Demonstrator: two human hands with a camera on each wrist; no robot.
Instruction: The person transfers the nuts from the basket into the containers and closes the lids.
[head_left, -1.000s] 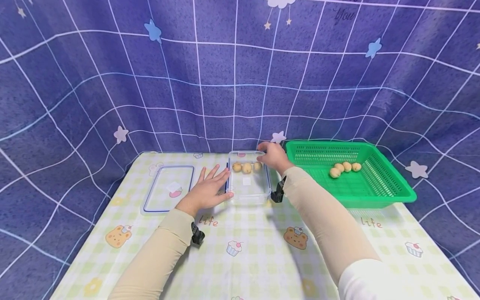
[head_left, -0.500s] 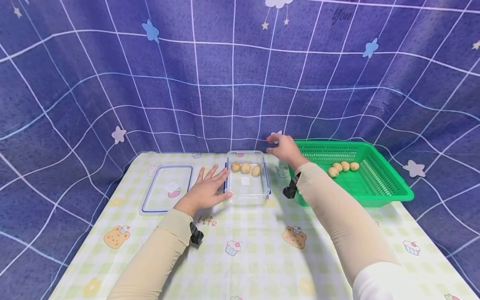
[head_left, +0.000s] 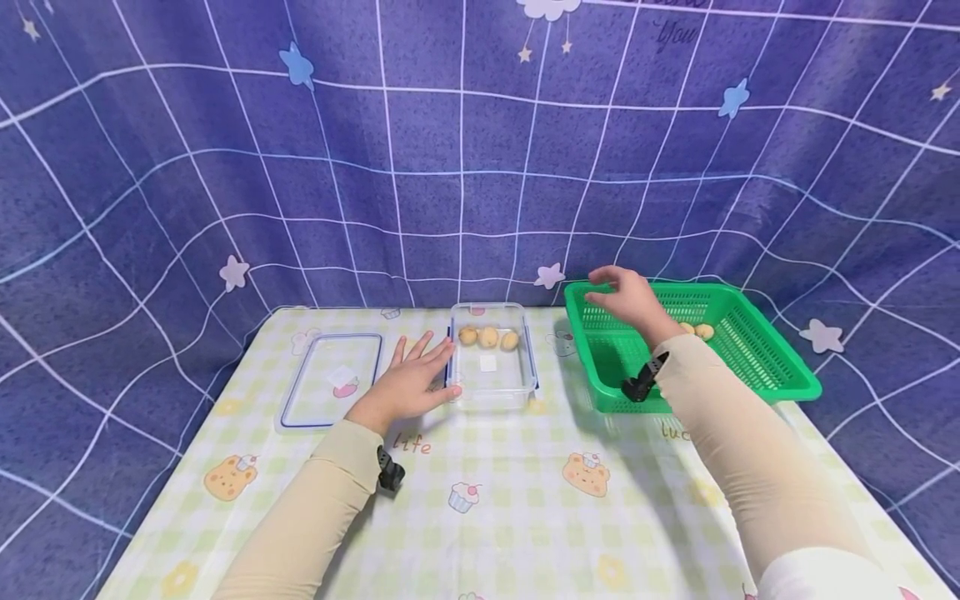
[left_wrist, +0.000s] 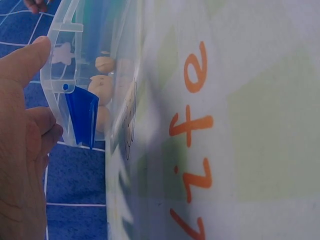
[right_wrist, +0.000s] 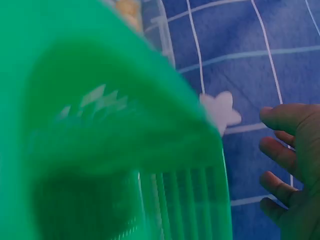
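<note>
Spread, mostly straight fingers of my left hand (head_left: 408, 385) touch the left side of a clear plastic food container (head_left: 495, 402). Inside it, three tan walnuts (head_left: 488, 337) sit in a row toward the back. The left wrist view shows my thumb beside the container's wall (left_wrist: 54, 80) and its blue clip (left_wrist: 84, 117). Over the left part of a green plastic basket (head_left: 780, 395) hovers my right hand (head_left: 630, 300), fingers loosely bent with nothing between them. More walnuts (head_left: 703, 331) lie in the basket, partly hidden by my right wrist.
A clear lid (head_left: 318, 400) with a blue seal lies flat left of my left hand. The table has a checked cloth (head_left: 510, 542). A dark blue gridded curtain (head_left: 420, 208) hangs directly behind it.
My right hand let go of a walnut in the container, then moved right, out over the basket. That walnut turned slightly. My left hand stays against the container.
</note>
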